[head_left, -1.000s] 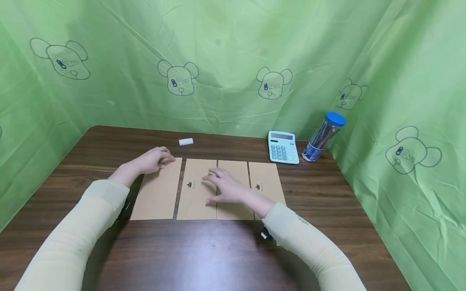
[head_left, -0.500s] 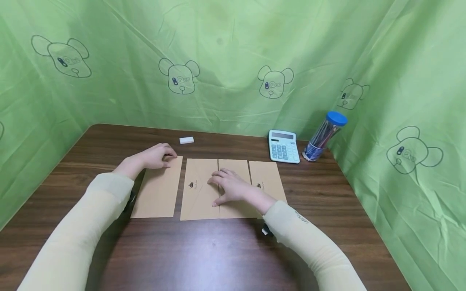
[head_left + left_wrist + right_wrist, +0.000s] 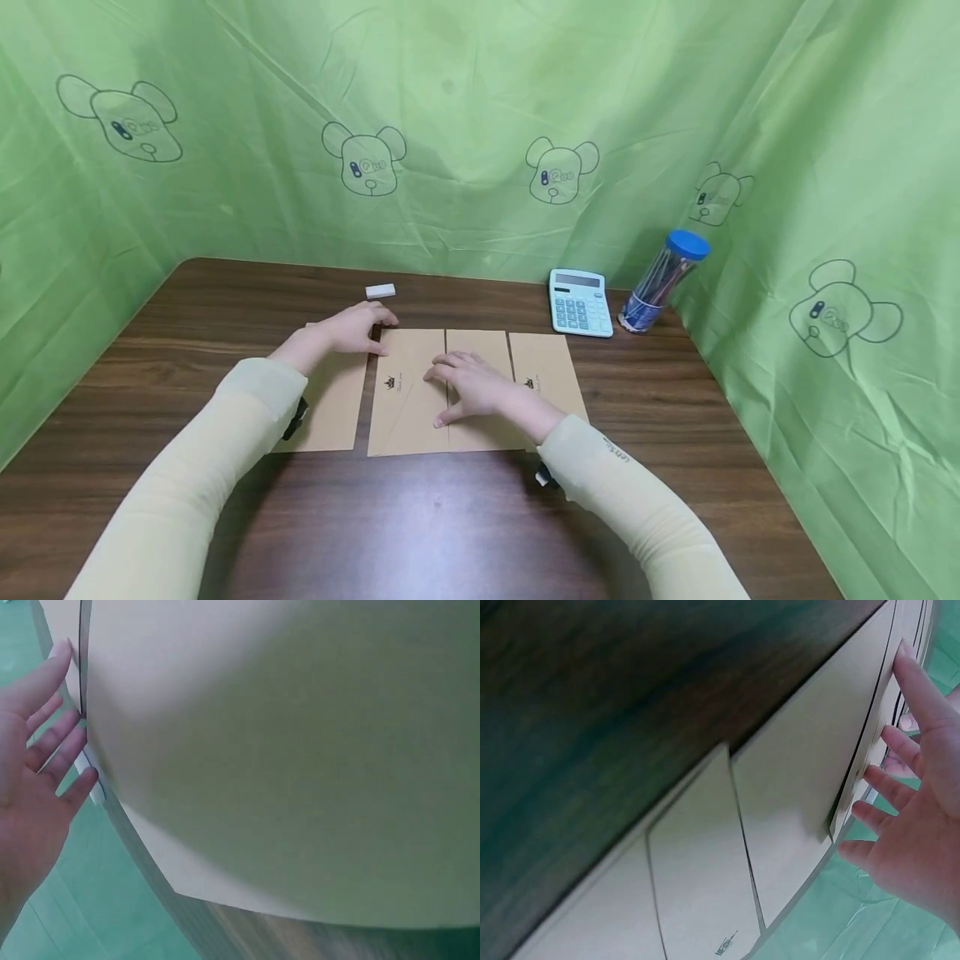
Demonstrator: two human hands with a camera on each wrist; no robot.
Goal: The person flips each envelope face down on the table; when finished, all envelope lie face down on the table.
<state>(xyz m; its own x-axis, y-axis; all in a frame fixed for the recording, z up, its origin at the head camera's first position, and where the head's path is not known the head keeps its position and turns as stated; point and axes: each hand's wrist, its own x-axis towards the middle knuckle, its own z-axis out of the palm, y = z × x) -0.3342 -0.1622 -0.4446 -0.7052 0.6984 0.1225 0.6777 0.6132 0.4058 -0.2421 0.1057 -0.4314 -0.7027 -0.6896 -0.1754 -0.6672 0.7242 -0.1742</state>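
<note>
Several brown paper envelopes lie side by side on the table. The leftmost envelope [image 3: 333,412] is plain; beside it, past a narrow gap, is an envelope with a crown print [image 3: 408,417]. A plain envelope [image 3: 478,342] adjoins that one, and a second crown-printed envelope [image 3: 557,371] ends the row at right. My left hand [image 3: 352,327] reaches over the leftmost envelope, fingertips right at the upper left corner of the first crown-printed one. My right hand [image 3: 472,385] spreads its fingers over the seam between the two middle envelopes. In both wrist views the fingers are extended.
A white eraser-like block [image 3: 380,291] lies behind the left hand. At the back right are a light blue calculator [image 3: 581,303] and a clear tube with a blue lid [image 3: 663,279] holding thin sticks. Green curtain [image 3: 465,225] surrounds the wooden table [image 3: 435,517].
My left hand has moved right, from the leftmost envelope to the first crown-printed one's corner. That envelope's lower end shifted slightly right, widening the gap. The right hand moved slightly right, then held.
</note>
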